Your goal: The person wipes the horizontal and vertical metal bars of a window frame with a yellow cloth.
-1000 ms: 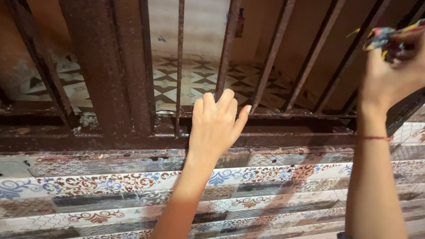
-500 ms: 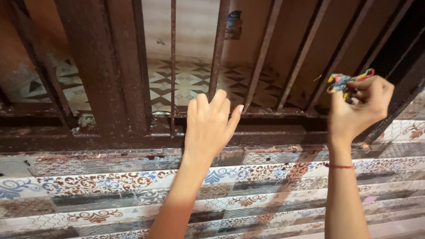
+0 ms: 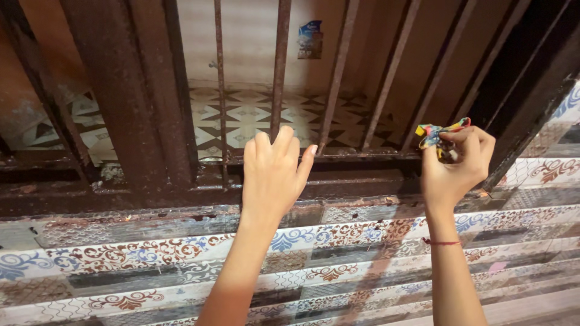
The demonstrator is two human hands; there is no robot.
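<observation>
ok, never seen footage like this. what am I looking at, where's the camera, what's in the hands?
There is no machine here: a person works bare-handed, and the one picture comes from a camera worn on their head, looking at the hands. The left hand rests, holding nothing, on the rusty brown metal grille, fingers at the foot of a bar. The right hand pinches a small multicoloured scrap of cloth against the grille's lower rail, near the dark frame. A thin red thread bracelet sits on the right wrist. Below the grille runs a wall of patterned ceramic tiles; behind the bars lies a geometric tiled floor.
</observation>
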